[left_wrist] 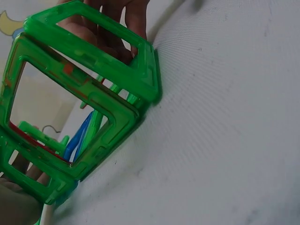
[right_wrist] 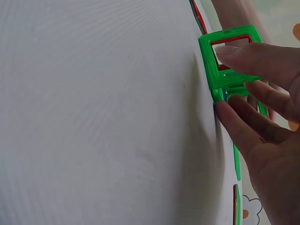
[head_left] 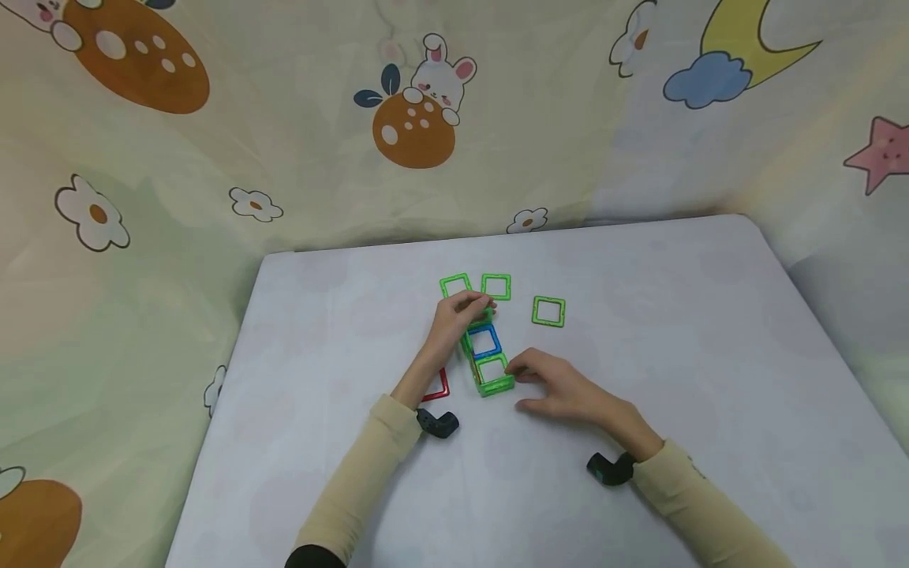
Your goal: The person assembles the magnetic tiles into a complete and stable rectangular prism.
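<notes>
Structure (head_left: 488, 356) of hollow green, blue squares; left hand (head_left: 453, 317) pinches its far end; right hand (head_left: 561, 384), relaxed, touches it.

Left hand (head_left: 461, 310) far, right hand (head_left: 564, 384) nearer.
The left arm (head_left: 362, 481) slants in from near left, fingertips (head_left: 483, 302) drawn together; the right arm (head_left: 703, 501) reaches from near right, thumb (head_left: 534, 406) apart from the loosely bent fingers (head_left: 529, 363).

Toward the counter's (head_left: 710, 331) far edge I saw the left grip (head_left: 458, 314) pinch a green-and-blue structure (head_left: 497, 386), the right grip (head_left: 561, 386) touching its near end.
</notes>
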